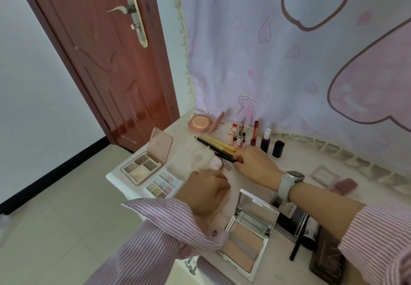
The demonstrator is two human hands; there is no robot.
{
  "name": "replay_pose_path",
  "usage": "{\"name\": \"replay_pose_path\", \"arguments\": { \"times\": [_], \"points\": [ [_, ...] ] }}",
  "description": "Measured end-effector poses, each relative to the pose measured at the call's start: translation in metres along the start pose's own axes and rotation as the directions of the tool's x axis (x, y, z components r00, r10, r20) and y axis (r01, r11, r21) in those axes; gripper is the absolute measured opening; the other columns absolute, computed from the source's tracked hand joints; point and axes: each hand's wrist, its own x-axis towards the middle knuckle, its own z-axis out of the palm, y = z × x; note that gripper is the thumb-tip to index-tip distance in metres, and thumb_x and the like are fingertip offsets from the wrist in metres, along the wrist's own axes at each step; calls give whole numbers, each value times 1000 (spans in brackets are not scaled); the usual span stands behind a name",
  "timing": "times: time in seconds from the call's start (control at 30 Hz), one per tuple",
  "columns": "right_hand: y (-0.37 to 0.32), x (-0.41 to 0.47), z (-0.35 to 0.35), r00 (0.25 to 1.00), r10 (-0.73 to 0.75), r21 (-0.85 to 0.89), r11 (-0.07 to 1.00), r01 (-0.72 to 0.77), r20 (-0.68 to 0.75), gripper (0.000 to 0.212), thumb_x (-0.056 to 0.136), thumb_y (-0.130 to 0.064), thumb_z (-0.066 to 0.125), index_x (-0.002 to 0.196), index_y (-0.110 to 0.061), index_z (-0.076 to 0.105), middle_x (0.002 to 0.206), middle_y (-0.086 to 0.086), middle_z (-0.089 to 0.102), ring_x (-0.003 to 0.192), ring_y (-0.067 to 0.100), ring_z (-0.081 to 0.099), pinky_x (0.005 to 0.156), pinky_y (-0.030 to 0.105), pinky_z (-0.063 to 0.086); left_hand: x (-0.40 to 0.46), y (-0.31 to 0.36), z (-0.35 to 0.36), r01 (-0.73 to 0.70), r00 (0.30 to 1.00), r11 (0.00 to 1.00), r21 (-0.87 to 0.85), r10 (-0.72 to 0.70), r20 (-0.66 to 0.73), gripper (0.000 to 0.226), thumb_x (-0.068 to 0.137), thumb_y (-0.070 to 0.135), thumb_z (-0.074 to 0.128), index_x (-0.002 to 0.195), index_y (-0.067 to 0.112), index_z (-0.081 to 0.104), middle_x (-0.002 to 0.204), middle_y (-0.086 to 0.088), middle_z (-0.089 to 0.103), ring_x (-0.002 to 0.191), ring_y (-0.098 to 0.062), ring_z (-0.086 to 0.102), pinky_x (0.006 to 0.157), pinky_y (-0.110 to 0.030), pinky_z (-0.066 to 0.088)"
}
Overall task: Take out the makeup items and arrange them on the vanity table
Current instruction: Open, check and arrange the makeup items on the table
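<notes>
My right hand [255, 164] rests on the white vanity table [120, 179], its fingers closed on the ends of a bundle of gold and black makeup brushes and pencils [213, 145]. My left hand [204, 186] lies curled just in front of a clear pouch [191, 160] with a pink item [216, 164] at its mouth; I cannot tell whether it holds anything. Open palettes lie around: a pink eyeshadow palette [144, 164], a small glitter palette [163, 183], a silver contour compact [246, 238]. Lipsticks and small bottles [253, 136] stand at the back.
An open pink blush compact [201, 123] sits at the far left corner. A clear case [324, 174], a pink tube [344, 186] and a dark palette [329, 260] lie on the right. A pink curtain hangs behind the table; a red door stands left.
</notes>
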Motion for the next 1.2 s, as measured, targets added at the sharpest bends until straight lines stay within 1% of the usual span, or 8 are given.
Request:
{"name": "replay_pose_path", "arguments": {
  "times": [0.17, 0.33, 0.43, 0.6, 0.77, 0.97, 1.1, 1.2],
  "points": [
    [4, 0, 2, 1000, -12, 45, 999, 13, -3, 19, 91, -20, 53, 90, -8, 67, 85, 2, 49, 78, 18, 49, 64, 26, 35, 0, -2, 0, 15, 1000, 1000, 15, -15, 12, 31, 96, 30, 39, 119, 31, 59, 132, 15, 50, 121, -5, 41, 92, -36, 33],
    [13, -18, -20, 1000, -23, 171, 985, 21, 12, 23, 93, -19, 50, 108, -15, 67, 97, 0, 59, 82, 13, 55, 69, 16, 38, -2, -1, 0, 28, 999, 1000, 0, -28, 15, 32, 97, 31, 37, 122, 30, 57, 135, 15, 47, 125, -5, 38, 92, -34, 28],
    [28, -45, -37, 991, -4, 52, 999, -3, 135, 26, 93, -27, 50, 115, -22, 62, 109, -4, 59, 91, 8, 53, 76, 17, 38, -5, 2, -4, 54, 998, 998, -34, -53, 23, 33, 97, 27, 37, 124, 26, 56, 135, 11, 49, 126, -7, 39, 101, -37, 32],
    [38, -94, -50, 927, 26, -192, 980, 50, 375, 55, 85, -53, 49, 136, -37, 37, 142, -3, 33, 129, 18, 31, 105, 39, 32, -17, 11, -12, 133, 972, 971, -199, -167, -166, 29, 95, 19, 45, 119, 20, 61, 129, 4, 56, 118, -14, 50, 100, -39, 37],
    [38, -108, -48, 838, 100, -249, 968, 44, 536, 81, 76, -68, 51, 143, -43, 12, 156, -5, -3, 143, 25, -2, 112, 49, 14, -47, 40, -12, 60, 920, 945, -322, -177, -349, 24, 91, 14, 52, 111, 13, 66, 118, -1, 63, 109, -17, 57, 95, -37, 43],
    [37, -105, -41, 929, 82, -236, 972, 6, 360, 63, 76, -59, 54, 131, -36, 32, 148, -4, 19, 132, 27, 21, 101, 47, 30, -75, 73, -2, -4, 883, 927, -374, -172, -436, 23, 89, 10, 56, 109, 10, 67, 112, -2, 65, 105, -13, 58, 93, -24, 43],
    [42, -107, -60, 991, 83, -4, 997, -83, 101, 61, 71, -48, 66, 123, -34, 37, 144, -5, 22, 132, 25, 19, 104, 48, 26, -83, 86, -9, -12, 853, 884, -467, -235, -466, 20, 88, 4, 56, 103, 8, 68, 103, -2, 66, 94, -8, 58, 82, -7, 38],
    [33, -124, -79, 992, 56, 242, 970, -26, -116, 58, 65, -51, 67, 114, -39, 38, 125, -13, 28, 126, 18, 26, 102, 35, 26, -87, 103, -18, -15, 853, 665, -746, -381, -357, 20, 90, 8, 55, 97, 24, 66, 100, 4, 67, 91, -7, 62, 79, -7, 44]
  ]
}}
